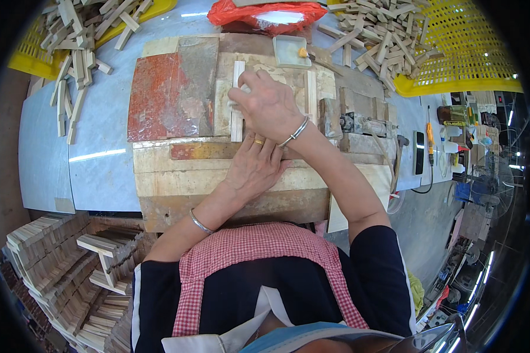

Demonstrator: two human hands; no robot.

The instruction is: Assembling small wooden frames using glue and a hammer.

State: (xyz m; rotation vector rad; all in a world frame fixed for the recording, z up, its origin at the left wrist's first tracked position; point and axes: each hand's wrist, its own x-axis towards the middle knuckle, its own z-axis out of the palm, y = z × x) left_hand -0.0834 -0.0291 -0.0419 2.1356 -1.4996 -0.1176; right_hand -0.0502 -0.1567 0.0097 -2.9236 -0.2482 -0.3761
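Note:
A pale wooden strip (237, 100) lies lengthwise on a stained wooden work board (176, 176). My right hand (269, 106) rests over the strip's middle, fingers closed on something small and pale that I cannot make out. My left hand (255, 167) lies flat on the board just below the strip's near end, fingers spread, partly under my right wrist. A second strip (310, 94) lies parallel to the right.
A small white tray (288, 52) with glue sits behind the board, a red bag (265, 13) beyond it. Yellow baskets (453, 65) and loose wooden sticks (79, 41) fill both back corners. Stacked strips (59, 265) stand at my lower left; a power tool (365, 125) sits right.

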